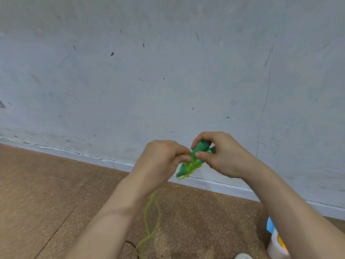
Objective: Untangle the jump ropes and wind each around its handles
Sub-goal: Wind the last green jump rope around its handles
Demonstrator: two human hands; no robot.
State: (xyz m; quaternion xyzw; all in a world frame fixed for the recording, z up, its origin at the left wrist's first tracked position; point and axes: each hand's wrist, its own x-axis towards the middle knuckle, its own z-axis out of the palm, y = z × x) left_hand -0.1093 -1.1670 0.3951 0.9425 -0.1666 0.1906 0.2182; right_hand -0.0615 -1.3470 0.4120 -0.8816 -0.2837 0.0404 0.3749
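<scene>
Two green jump-rope handles (197, 152) are held together in front of me, tilted with their tips down-left. My right hand (220, 156) grips their upper ends between thumb and fingers. Yellow-green rope (192, 166) is coiled in several turns around the lower half of the handles. My left hand (164, 159) pinches the rope beside the coils. The loose rest of the rope (153, 217) hangs below my left wrist as a long loop down to the floor. A thin dark rope (133, 246) lies on the floor near the loop's bottom.
A brown cork-like floor (46, 193) meets a scuffed grey-white wall (168, 71) with a pale baseboard. A white container with blue and orange parts (276, 242) stands at the lower right. A white shoe tip (242, 256) shows at the bottom edge.
</scene>
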